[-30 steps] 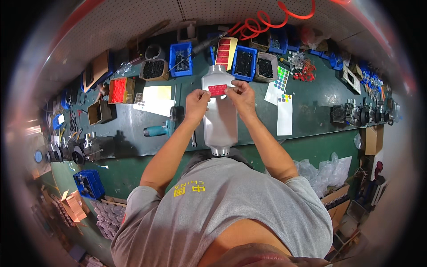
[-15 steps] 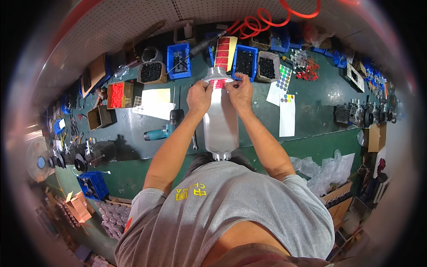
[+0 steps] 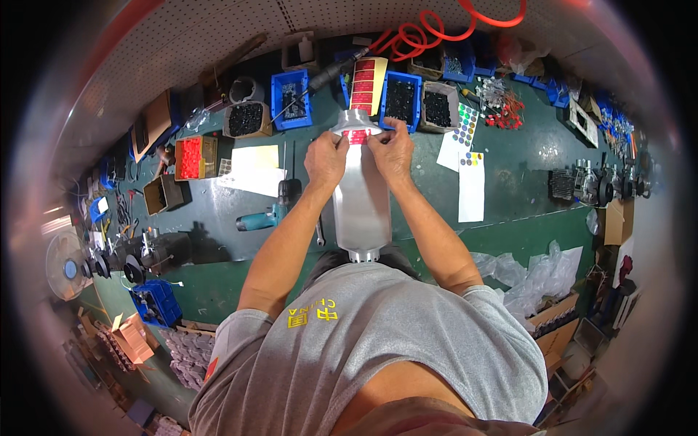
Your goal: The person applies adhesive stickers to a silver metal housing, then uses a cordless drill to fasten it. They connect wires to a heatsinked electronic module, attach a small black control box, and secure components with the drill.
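A silver metal housing [image 3: 362, 200], rounded like a canister with a flanged collar at its far end, lies lengthwise from my waist toward the back of the bench. Across its far shoulder is a small red label [image 3: 356, 136]. The label's left end is pinched between thumb and finger of my left hand [image 3: 326, 160]. At the other end, my right hand [image 3: 392, 152] pinches the label too, its forefinger raised. Whether the label is fully stuck down I cannot tell. Just beyond the collar lies a yellowish sheet of red labels [image 3: 365, 80].
Blue bins [image 3: 292, 109] and boxes of dark small parts stand along the back. Left are a teal power drill [image 3: 260, 218], a wrench [image 3: 320, 234] and an orange-filled box [image 3: 191, 156]. Right lie sticker sheets [image 3: 471, 187] and metal assemblies [image 3: 587, 182]. A coiled red hose [image 3: 429, 33] hangs above.
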`<control>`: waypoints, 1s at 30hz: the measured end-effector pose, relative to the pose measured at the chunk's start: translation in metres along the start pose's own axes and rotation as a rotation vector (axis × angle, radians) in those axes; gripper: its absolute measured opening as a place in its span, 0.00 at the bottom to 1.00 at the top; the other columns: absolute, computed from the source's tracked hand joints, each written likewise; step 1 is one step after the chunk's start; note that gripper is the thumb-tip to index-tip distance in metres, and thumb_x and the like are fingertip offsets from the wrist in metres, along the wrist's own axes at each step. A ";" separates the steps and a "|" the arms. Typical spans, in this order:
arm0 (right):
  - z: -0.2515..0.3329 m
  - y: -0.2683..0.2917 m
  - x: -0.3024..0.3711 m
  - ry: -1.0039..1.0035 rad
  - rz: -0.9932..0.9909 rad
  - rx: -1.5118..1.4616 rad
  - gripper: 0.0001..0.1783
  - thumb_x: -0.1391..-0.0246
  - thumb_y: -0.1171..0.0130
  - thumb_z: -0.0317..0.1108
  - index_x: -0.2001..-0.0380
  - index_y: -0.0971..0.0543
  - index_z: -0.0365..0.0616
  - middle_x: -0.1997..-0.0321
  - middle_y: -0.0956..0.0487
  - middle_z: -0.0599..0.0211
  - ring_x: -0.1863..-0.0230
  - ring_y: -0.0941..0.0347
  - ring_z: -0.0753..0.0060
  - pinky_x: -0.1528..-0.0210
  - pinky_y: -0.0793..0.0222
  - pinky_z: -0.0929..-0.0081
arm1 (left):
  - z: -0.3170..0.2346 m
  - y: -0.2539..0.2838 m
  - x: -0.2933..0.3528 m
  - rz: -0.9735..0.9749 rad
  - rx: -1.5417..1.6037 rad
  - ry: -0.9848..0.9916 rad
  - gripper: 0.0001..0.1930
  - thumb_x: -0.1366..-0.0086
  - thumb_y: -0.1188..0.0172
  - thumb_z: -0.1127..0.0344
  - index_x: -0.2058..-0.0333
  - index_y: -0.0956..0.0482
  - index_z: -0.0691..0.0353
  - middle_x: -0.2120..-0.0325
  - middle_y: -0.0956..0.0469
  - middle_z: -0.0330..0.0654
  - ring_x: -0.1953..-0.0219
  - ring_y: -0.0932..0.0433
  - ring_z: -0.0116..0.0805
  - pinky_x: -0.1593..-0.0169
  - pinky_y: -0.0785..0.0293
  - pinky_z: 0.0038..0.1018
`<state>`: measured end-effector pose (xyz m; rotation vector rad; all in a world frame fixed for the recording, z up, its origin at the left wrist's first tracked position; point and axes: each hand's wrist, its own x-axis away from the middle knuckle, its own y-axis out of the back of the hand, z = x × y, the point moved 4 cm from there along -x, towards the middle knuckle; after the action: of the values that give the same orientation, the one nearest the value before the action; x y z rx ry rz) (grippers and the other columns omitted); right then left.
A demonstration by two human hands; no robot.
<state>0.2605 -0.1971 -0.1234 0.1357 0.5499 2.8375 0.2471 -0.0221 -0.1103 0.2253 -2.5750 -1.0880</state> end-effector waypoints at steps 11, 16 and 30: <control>0.004 -0.002 -0.001 0.015 0.020 0.184 0.31 0.57 0.25 0.32 0.48 0.24 0.39 0.71 0.16 0.62 0.71 0.19 0.67 0.64 0.24 0.67 | -0.003 -0.001 -0.001 -0.018 -0.022 0.014 0.15 0.37 0.34 0.55 0.68 0.18 0.63 0.69 0.15 0.49 0.61 0.16 0.54 0.56 0.23 0.47; 0.008 0.000 -0.001 0.061 0.003 0.185 0.29 0.55 0.26 0.32 0.49 0.24 0.38 0.74 0.22 0.68 0.73 0.25 0.72 0.67 0.27 0.70 | 0.001 0.000 -0.004 -0.063 0.007 -0.041 0.14 0.39 0.32 0.56 0.71 0.19 0.63 0.74 0.16 0.48 0.66 0.16 0.52 0.59 0.22 0.45; -0.104 0.055 0.044 -0.203 -0.134 -0.311 0.18 0.44 0.35 0.28 0.52 0.23 0.33 0.70 0.27 0.74 0.70 0.33 0.82 0.66 0.34 0.80 | -0.021 0.016 0.047 -0.186 -0.296 -0.620 0.28 0.36 0.35 0.60 0.37 0.27 0.54 0.31 0.44 0.54 0.27 0.49 0.58 0.27 0.60 0.60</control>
<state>0.1912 -0.2715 -0.1968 0.3107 0.0699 2.6954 0.2112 -0.0377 -0.0732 0.0563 -2.8936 -1.8292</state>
